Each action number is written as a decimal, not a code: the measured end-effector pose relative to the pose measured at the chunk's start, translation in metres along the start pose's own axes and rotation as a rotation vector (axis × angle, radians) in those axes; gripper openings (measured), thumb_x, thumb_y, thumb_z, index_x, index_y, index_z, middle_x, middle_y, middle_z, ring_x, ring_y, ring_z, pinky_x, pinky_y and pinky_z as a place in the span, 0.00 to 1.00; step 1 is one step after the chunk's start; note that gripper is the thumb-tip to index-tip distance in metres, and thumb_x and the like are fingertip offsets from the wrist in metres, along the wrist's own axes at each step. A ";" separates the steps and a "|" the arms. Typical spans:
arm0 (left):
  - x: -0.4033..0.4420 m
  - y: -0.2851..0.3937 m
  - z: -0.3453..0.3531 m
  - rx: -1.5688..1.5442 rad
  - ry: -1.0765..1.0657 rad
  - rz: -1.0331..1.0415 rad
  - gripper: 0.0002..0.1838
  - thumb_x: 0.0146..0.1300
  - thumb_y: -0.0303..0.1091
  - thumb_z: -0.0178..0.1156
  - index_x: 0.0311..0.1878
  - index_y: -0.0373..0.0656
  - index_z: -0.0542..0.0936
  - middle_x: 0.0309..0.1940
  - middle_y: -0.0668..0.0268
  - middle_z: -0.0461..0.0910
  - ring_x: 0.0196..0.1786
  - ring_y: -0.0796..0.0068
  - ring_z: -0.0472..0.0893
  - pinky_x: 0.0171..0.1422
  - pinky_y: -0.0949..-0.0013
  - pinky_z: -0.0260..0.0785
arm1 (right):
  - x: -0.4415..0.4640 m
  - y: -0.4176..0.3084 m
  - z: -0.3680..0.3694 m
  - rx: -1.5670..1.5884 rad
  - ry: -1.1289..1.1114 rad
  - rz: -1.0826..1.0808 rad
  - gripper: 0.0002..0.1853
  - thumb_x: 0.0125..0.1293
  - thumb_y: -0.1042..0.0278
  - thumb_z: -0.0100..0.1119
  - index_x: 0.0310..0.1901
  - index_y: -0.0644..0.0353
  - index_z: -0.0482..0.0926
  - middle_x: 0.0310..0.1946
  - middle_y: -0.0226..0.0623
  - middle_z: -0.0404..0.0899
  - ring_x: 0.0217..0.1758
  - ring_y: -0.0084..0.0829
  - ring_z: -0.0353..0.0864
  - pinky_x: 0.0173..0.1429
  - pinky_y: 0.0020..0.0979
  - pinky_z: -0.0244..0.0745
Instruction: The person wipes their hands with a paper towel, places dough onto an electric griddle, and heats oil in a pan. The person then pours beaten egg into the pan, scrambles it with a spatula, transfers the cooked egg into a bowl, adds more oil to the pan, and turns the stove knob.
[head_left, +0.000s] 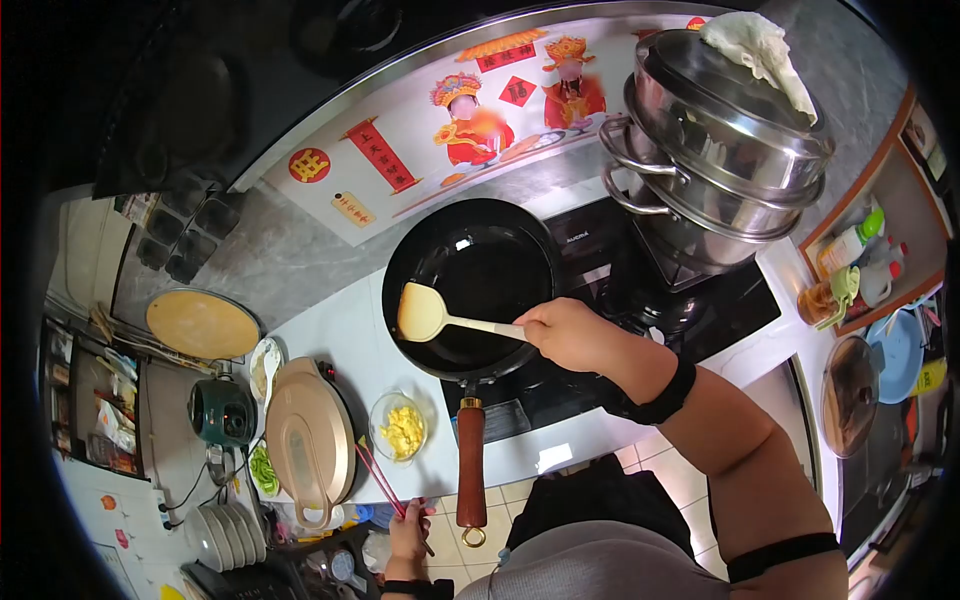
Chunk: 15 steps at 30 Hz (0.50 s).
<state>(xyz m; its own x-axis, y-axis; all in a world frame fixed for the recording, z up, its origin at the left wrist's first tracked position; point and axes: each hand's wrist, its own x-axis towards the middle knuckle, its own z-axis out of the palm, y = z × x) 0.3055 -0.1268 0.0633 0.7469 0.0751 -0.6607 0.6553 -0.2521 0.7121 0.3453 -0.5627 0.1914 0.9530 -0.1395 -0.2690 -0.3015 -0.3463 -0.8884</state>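
My right hand [562, 333] is closed round the handle of a cream-coloured spatula [424, 312]. The spatula's broad blade lies over the left side of a black wok [490, 265], whose inside looks dark and shiny. Its wooden handle [471, 462] points down toward my body. Low at the left, my left hand [408, 535] is closed on a pair of red chopsticks [377, 477] that slant up and left. Just beyond their tips stands a clear glass bowl [375, 425] with yellow scrambled egg [403, 432] in it.
A stacked steel steamer [720, 150] with a white cloth [755, 50] on its lid stands on the stove's right side. A beige electric pan [305, 430], a green rice cooker [221, 410] and chopped greens [263, 468] are at the left. Bottles [850, 245] fill a shelf at right.
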 end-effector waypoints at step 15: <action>-0.010 -0.012 -0.006 -0.084 0.023 -0.023 0.12 0.65 0.41 0.53 0.40 0.43 0.78 0.23 0.68 0.79 0.16 0.85 0.67 0.16 0.81 0.51 | -0.006 -0.012 0.015 -0.076 0.110 -0.091 0.16 0.61 0.64 0.45 0.42 0.62 0.81 0.32 0.50 0.80 0.38 0.45 0.80 0.45 0.37 0.74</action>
<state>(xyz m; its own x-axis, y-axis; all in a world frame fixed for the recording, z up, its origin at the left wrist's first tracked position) 0.2907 -0.1186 0.0632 0.7331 0.1020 -0.6724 0.6789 -0.1683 0.7147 0.3434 -0.5433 0.1981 0.9687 -0.2037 -0.1421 -0.2190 -0.4305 -0.8756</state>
